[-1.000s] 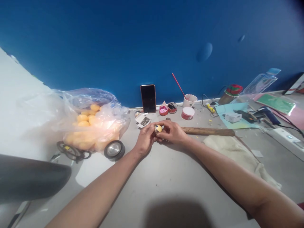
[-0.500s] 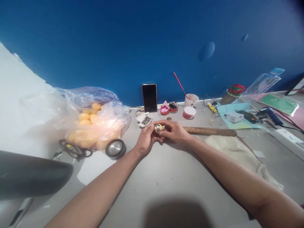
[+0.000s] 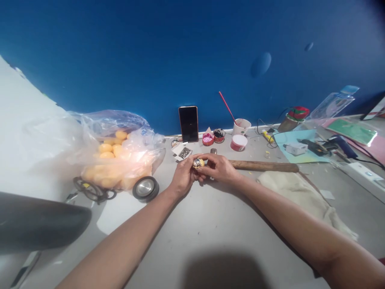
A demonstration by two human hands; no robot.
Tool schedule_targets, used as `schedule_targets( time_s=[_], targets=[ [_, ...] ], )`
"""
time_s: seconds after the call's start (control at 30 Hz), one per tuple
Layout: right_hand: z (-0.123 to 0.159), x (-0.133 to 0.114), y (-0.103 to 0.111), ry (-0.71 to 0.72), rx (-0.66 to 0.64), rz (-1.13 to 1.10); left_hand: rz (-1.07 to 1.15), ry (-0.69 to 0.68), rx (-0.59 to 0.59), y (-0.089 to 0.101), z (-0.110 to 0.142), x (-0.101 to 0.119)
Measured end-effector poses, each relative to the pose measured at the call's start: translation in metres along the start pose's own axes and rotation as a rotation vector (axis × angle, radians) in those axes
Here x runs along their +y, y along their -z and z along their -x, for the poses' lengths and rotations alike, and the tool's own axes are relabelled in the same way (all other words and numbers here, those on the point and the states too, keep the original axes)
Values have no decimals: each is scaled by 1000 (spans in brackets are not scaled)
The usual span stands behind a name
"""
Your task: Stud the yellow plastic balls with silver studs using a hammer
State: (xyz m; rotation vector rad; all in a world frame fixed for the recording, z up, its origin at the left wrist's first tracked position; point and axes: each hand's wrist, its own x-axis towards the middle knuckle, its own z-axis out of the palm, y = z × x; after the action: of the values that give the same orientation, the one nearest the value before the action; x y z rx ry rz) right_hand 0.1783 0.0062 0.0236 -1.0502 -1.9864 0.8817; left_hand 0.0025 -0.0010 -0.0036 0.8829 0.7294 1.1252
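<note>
While a bag of yellow balls [image 3: 120, 160] sits at left, our left hand [image 3: 183, 174] grips a yellow, partly silver ball [image 3: 198, 163] at center, our right hand [image 3: 221, 168] closed on it too, near a wooden stick [image 3: 267, 166] at right.

- Looking out from the person's head, up above the near side of the grey tabletop [image 3: 192, 228].
- Facing forward and down, along the left forearm [image 3: 129, 230] and right forearm [image 3: 285, 216] to the left hand [image 3: 182, 176] and right hand [image 3: 222, 168], close to mid-frame.
- Meeting the blue wall [image 3: 150, 60] almost square-on, all across the upper part.
- Close in on both forearms, a little farther off from the hands.
- Sweeping wide, from the plastic bag [image 3: 144, 148] across to the power strip [image 3: 370, 181].
</note>
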Motion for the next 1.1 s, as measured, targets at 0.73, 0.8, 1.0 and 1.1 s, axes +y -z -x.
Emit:
schedule_targets(
  time_s=[0.73, 0.8, 1.0, 1.1],
  targets=[
    [-14, 20, 14, -188, 137, -136, -402, 20, -120, -15, 16, 10],
    [-24, 17, 18, -181, 103, -54, -443, -5, -158, -15, 17, 9],
    [-76, -19, 10, -57, -190, 533, -435, -12, -151, -16, 15, 4],
    [-100, -36, -7, -153, -291, 823, -418, 4, -143, -17, 16, 3]
  ],
)
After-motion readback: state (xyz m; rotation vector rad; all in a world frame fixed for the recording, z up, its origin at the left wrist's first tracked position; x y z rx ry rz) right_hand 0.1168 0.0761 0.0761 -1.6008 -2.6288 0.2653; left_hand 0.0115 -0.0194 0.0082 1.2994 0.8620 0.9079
